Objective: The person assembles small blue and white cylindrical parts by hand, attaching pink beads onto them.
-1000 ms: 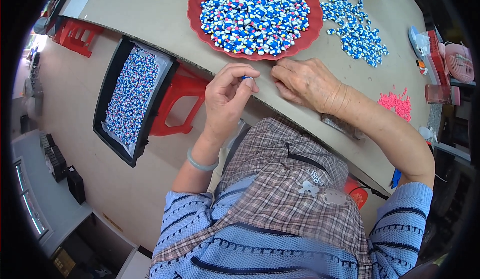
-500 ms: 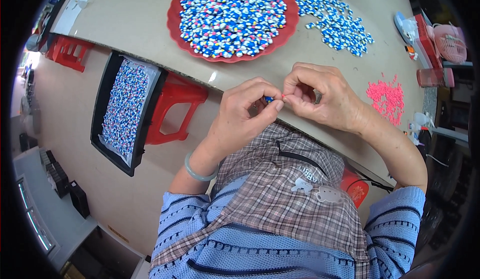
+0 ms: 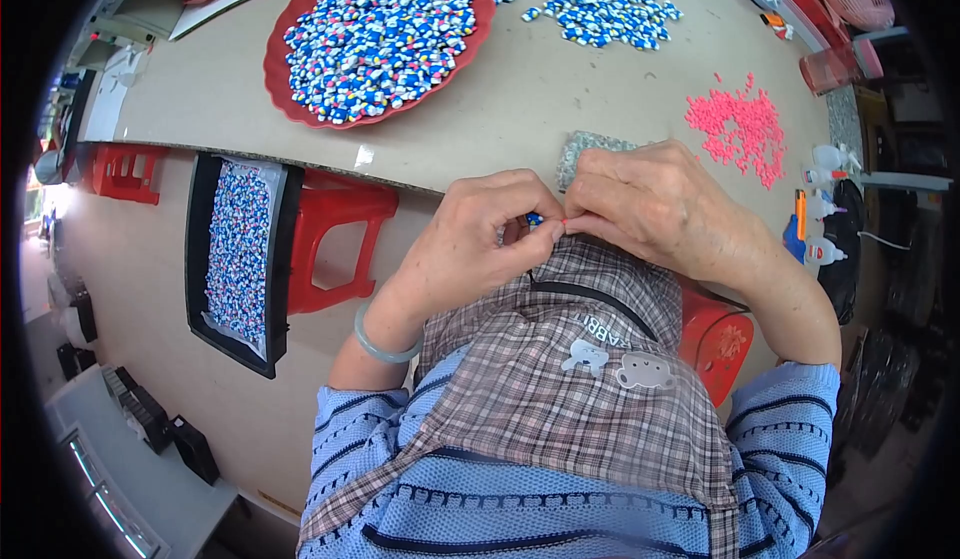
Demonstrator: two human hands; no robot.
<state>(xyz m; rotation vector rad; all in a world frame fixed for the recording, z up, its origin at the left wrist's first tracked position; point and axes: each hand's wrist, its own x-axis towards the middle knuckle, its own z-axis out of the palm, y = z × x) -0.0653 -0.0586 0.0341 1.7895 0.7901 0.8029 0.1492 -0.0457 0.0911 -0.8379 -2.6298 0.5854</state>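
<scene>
Left hand clamps a small, rounded blue piece between thumb and finger; immediately right of it, the right hand pinches a tiny pink bit. Long axis indiscernible. Bright-pink pellets lie beyond the right hand, on the beige counter.

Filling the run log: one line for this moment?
left hand: pinching blue piece | right hand: pinching pink bit beside it | table: red dish of blue-white pieces, pink pile

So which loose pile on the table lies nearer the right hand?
The pink pile; the blue-and-white pile lies farther from the right hand, beside the red plate.
</scene>
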